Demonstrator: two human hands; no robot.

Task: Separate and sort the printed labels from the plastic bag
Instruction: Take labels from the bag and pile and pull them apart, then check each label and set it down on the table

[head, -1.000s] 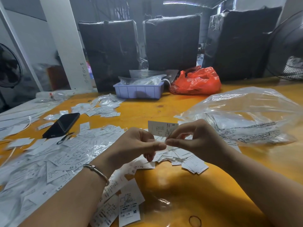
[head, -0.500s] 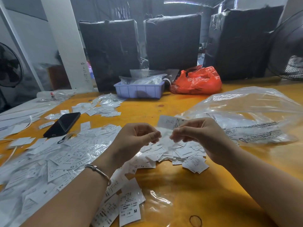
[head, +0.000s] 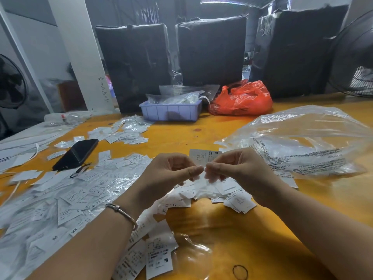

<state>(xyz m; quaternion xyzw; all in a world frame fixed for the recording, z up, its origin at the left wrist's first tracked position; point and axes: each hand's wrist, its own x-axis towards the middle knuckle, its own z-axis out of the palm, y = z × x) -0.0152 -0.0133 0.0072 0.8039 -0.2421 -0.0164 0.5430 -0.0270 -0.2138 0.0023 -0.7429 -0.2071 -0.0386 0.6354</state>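
Left hand (head: 167, 174): fingers curled, pinching thin clear film at thumb tip, above label pile.
Right hand (head: 240, 168): pinching same film, S label (head: 203, 155) just behind fingers.
Label pile (head: 232, 193): on yellow surface (head: 262, 229), under both hands.
Plastic bag (head: 302, 142): right, lying on surface.
Phone (head: 75, 154): left, among scattered labels.

Yellow-orange tabletop (head: 232, 229), glossy, worn in spots. At its far edge, three tall black plastic-wrapped bundles (head: 211, 51) stand side by side. White pillar (head: 80, 53) rises far left, with handwriting low on its face. Grey wall (head: 30, 37) behind it. A standing fan (head: 11, 85) at far left, another fan (head: 355, 57) at far right. Strip light (head: 220, 2) glows overhead in dim space.
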